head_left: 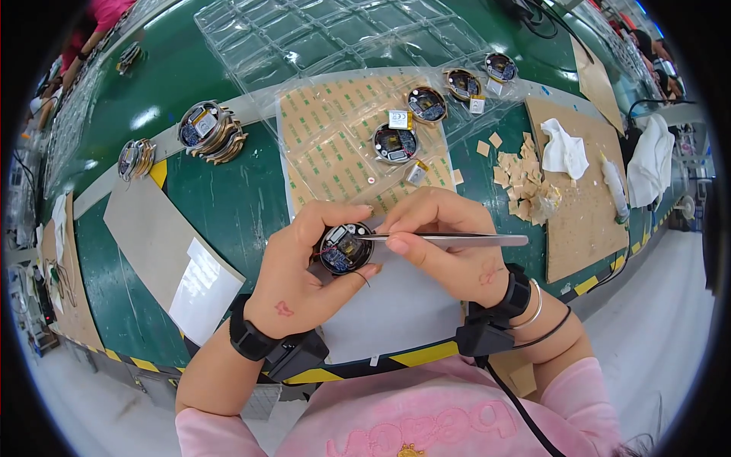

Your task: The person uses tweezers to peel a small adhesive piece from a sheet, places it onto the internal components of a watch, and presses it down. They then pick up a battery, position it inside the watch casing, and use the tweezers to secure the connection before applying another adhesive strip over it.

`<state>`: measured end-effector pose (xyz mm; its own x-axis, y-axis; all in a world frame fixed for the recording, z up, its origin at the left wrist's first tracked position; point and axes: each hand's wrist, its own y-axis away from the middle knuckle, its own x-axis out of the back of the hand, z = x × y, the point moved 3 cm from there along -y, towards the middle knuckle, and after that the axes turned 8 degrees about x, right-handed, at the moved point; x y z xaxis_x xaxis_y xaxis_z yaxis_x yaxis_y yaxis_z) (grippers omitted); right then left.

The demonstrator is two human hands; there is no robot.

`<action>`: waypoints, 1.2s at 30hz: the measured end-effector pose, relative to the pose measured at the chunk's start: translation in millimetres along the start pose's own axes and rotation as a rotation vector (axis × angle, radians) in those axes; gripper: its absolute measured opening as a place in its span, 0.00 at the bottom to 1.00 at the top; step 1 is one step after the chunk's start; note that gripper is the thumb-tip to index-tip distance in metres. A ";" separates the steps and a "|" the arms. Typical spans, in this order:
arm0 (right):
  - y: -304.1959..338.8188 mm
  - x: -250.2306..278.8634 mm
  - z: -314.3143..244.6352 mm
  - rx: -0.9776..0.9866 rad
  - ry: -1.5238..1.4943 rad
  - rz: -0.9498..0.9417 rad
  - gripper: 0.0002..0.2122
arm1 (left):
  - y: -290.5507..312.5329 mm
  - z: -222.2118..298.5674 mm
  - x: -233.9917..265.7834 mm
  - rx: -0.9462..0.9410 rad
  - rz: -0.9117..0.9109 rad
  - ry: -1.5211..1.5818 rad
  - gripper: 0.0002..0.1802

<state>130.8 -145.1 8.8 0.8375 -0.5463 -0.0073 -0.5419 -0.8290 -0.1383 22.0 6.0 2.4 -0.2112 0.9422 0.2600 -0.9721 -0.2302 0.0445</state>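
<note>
Around the little round part, the green table (pixel 114 282) is the biggest thing. A clear plastic tray (pixel 304 30) lies at 12 o'clock, with a tan sheet (pixel 312 129) nearer, also at 12. The left hand (pixel 285 282), at 8 o'clock, curls its thumb and fingers around the part's edge. The right hand (pixel 461 266), at 3 o'clock, pinches silver tweezers (pixel 495 240). A pile of round parts (pixel 213 133) sits at 10 o'clock. The little round part (pixel 345 249) is near the middle, under the tweezers' tip; I can't tell if they touch.
</note>
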 end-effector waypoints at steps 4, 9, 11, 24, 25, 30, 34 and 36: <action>-0.8 2.4 2.0 0.032 0.042 0.004 0.03 | -0.1 -0.1 0.1 0.018 -0.023 0.044 0.27; -1.7 2.5 -0.3 -0.077 -0.018 0.042 0.03 | 0.3 -1.2 0.3 0.015 -0.032 0.109 0.28; -2.6 3.4 -0.5 -0.097 -0.036 0.039 0.03 | -0.1 0.2 0.7 -0.012 -0.040 0.082 0.28; 0.4 0.9 -1.2 0.115 -0.017 0.019 0.04 | 0.6 -2.8 -1.2 0.016 -0.036 0.153 0.28; 0.0 0.4 -1.8 0.116 -0.018 0.017 0.04 | 0.9 -2.2 -0.9 0.016 -0.034 0.151 0.28; -0.7 -1.5 -6.1 0.255 0.145 -0.005 0.06 | 1.3 -2.2 -0.3 0.027 -0.033 0.155 0.27; -2.4 -0.7 -5.8 0.276 0.183 -0.022 0.06 | -0.1 -2.6 -0.2 0.013 -0.037 0.146 0.27; -3.5 -1.0 -5.4 0.270 0.157 -0.046 0.06 | -0.3 -1.7 0.5 -0.008 -0.038 0.094 0.27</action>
<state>131.5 -142.3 14.6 0.8286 -0.5380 0.1548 -0.4480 -0.8031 -0.3927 22.0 7.0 0.8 -0.1822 0.9691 0.1661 -0.9804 -0.1920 0.0448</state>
